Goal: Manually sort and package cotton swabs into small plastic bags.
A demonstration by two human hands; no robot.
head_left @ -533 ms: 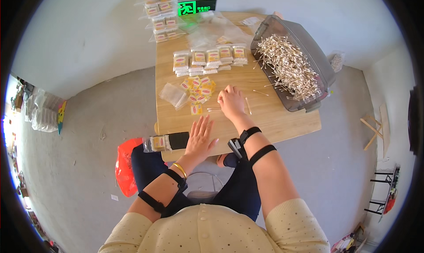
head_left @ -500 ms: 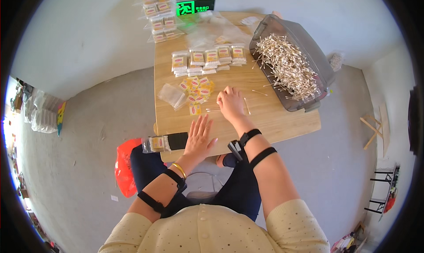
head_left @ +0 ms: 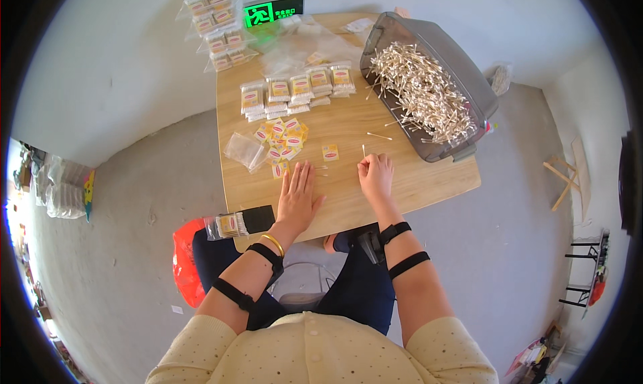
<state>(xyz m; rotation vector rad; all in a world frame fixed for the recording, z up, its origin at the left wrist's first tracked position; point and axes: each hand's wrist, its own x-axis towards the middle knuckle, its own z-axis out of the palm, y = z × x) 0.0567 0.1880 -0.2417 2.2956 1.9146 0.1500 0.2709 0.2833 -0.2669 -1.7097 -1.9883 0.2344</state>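
Note:
My left hand (head_left: 299, 198) lies on the wooden table with its fingers stretched out, holding nothing. Just past its fingertips are a few cotton swabs (head_left: 321, 168), partly covered by the hand. My right hand (head_left: 377, 179) has its fingers drawn together on a cotton swab (head_left: 364, 150), whose far end sticks out beyond them. Between and beyond the hands lies a single yellow-and-white printed card (head_left: 330, 152). Another loose cotton swab (head_left: 380, 136) rests farther out, near the bin. To the left is a pile of similar cards (head_left: 287, 137) beside clear plastic bags (head_left: 245, 149).
A grey plastic bin (head_left: 462, 69) heaped with cotton swabs (head_left: 422, 93) stands at the right. Packed swab bags (head_left: 301, 88) sit in a row at the back. A filled pack (head_left: 229, 225) and black pad lie at the front left edge. Bagged packs (head_left: 218, 29) are stacked far left.
My right hand has moved right and nearer, off the spot where the single card now shows, and closed on the cotton swab. My left hand stays flat. The whole view has shifted slightly.

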